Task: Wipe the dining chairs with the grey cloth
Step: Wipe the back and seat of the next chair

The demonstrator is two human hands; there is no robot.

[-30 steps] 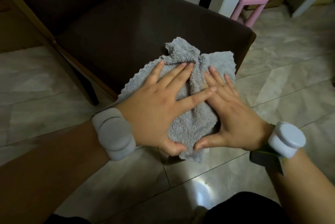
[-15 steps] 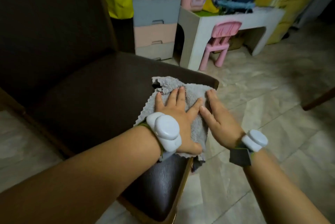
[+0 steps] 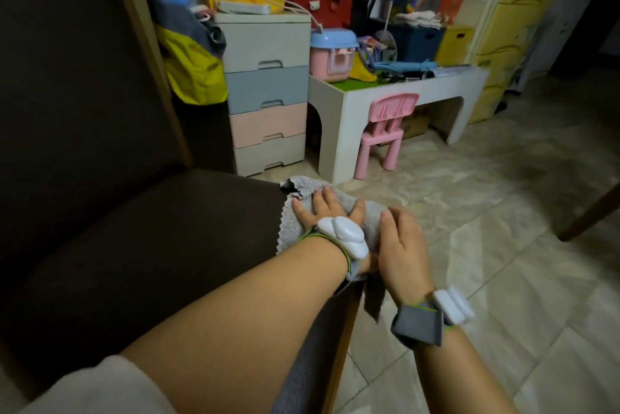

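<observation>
Grey cloth (image 3: 335, 209) on dining chair (image 3: 151, 229) seat's right edge | both hands flat

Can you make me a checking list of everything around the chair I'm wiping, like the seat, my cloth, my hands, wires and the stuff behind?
Surface: dark brown chair seat, wooden frame along its edge; tall backrest on the left.
Job's things: grey cloth spread at the seat's far right corner, one end hanging over the edge.
Clutter: nothing seen on the seat besides the cloth.
Grips: left hand flat on the cloth, fingers spread; right hand pressed on the cloth at the seat edge. Both wrists wear white bands.
Cables: a power strip with a pale cord on the drawer unit.
Surroundings: pink child chair at a white play table, toys, yellow cabinet, tiled floor.
</observation>
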